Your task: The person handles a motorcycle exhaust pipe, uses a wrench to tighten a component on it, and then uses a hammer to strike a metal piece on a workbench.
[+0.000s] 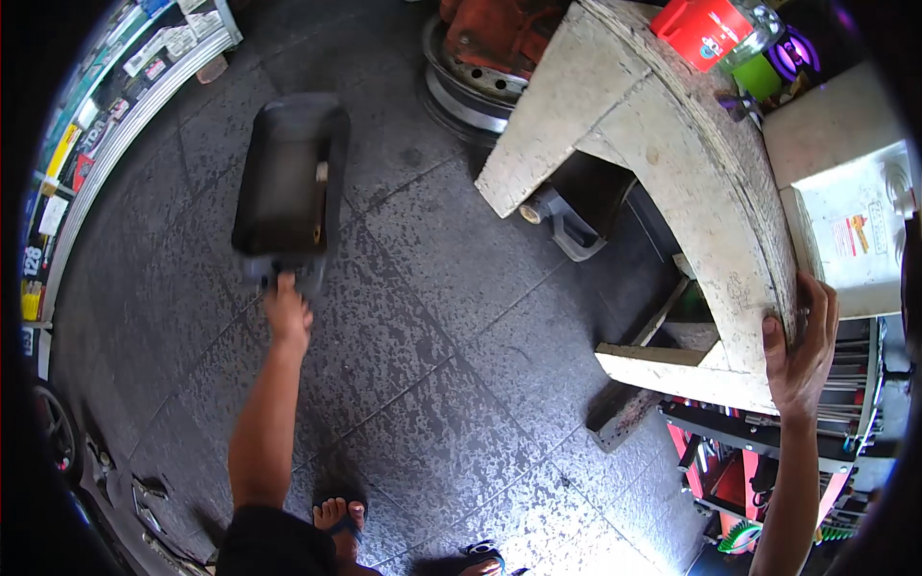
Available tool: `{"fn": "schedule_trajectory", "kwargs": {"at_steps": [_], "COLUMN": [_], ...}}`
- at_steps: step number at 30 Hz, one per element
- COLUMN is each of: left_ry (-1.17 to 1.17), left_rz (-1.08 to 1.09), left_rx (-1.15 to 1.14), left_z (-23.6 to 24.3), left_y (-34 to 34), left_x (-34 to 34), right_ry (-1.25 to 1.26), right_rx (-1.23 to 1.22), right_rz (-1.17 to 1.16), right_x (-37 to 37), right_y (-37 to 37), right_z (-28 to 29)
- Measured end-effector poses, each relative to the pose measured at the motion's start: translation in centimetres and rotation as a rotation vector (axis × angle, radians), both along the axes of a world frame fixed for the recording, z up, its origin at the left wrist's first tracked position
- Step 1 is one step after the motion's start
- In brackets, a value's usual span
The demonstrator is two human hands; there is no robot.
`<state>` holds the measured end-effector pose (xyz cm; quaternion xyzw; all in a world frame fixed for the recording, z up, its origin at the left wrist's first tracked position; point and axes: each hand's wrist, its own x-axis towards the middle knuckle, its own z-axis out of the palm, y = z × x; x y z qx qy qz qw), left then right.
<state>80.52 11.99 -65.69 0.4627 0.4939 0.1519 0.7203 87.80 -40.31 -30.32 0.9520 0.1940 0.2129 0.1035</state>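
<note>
My left hand (288,312) is closed on the near end of a long black tray (279,178), which is held out over the floor and slightly blurred. A small pale piece (322,173) and a thin brownish item lie along the tray's right inner wall; I cannot make out their kind. Over to the right, my right hand (802,355) rests on the edge of a worn, off-white wooden bench (691,192), thumb on one side and fingers over the top. It lifts nothing.
A grey jug (576,235) lies beneath the bench. Beyond stands a metal wheel rim (461,106) with red machinery. The bench top carries a red mug (701,34) and a white jerrycan (855,230). A stocked display shelf (106,144) curves along the left; a tool rack (759,442) stands lower right.
</note>
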Motion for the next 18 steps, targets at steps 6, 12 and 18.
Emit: {"fn": "schedule_trajectory", "kwargs": {"at_steps": [6,12,18], "left_ry": [0.096,-0.253,-0.421], "left_rz": [-0.408,-1.000,-1.012], "left_rx": [-0.104,0.128,0.145], "left_z": [2.7,3.0,5.8], "left_y": [-9.4,-20.5,-33.3], "left_x": [-13.7,-11.4,-0.9], "right_ry": [0.002,0.004,-0.001], "right_rx": [0.006,-0.003,0.002], "right_rz": [0.004,0.016,0.021], "right_x": [-0.2,0.0,0.0], "right_y": [-0.5,-0.3,-0.7], "right_z": [0.4,-0.5,0.1]}}
